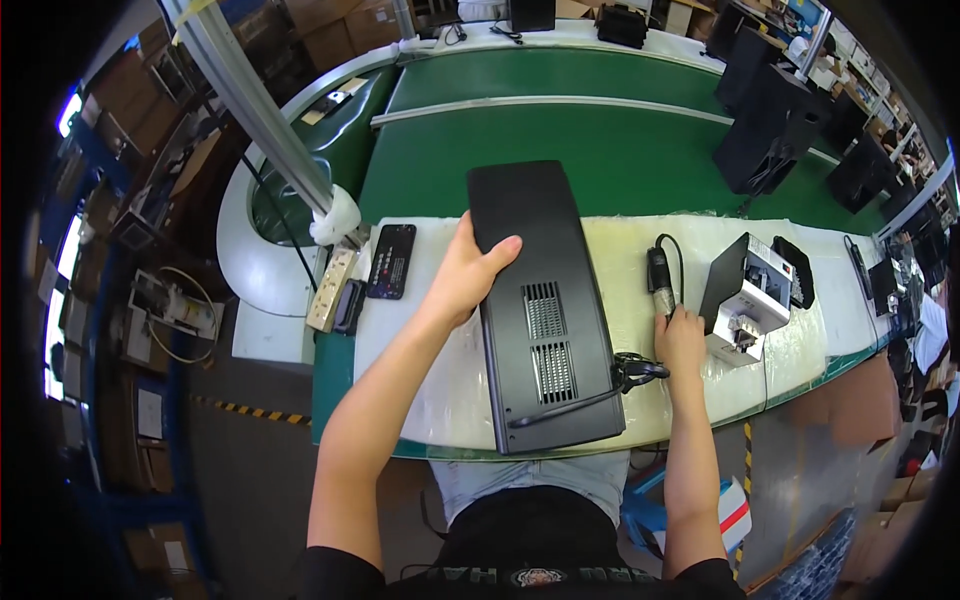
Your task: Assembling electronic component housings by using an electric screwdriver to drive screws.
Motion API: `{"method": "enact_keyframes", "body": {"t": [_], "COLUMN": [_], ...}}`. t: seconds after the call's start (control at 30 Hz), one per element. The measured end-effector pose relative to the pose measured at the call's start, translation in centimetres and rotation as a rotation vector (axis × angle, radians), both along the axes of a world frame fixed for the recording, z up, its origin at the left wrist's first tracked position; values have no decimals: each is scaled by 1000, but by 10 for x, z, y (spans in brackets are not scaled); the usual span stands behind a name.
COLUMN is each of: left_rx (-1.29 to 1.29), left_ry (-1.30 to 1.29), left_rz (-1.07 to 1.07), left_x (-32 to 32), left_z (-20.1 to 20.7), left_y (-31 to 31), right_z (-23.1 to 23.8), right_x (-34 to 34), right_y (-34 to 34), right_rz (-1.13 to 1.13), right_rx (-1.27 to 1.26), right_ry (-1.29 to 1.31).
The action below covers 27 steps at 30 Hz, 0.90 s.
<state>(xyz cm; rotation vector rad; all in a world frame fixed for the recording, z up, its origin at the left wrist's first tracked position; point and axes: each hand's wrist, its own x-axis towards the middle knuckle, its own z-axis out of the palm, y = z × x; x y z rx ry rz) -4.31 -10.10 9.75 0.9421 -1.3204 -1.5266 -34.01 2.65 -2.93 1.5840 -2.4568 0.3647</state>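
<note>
The left hand grips the left edge of a long black case, thumb across its top face and the other fingers mostly hidden along its side. The case lies over the padded near part of the table, a bundled black cable at its lower right. The right hand meets the lower end of a black corded tool; how far its fingers close cannot be told. Just right sits a white-and-black device.
</note>
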Motion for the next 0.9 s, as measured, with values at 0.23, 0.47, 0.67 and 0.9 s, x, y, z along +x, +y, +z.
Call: {"method": "enact_keyframes", "body": {"t": [0.23,0.47,0.67,0.9], "left_rx": [-7,-81,-268,141], "left_ry": [-62,-195,-515,-189], "left_rz": [-352,-535,-417,-377], "left_x": [-36,-59,-35,49], "left_z": [2,16,28,12], "left_y": [-27,-27,17,83], "right_z": [30,102,158,147], "right_x": [-4,-37,-71,-91], "right_y": [47,125,116,55], "right_rz": [-23,260,387,404], "right_rx": [-174,-937,-1335,-1316], "right_ry": [-571,-1380,-821,-731]}}
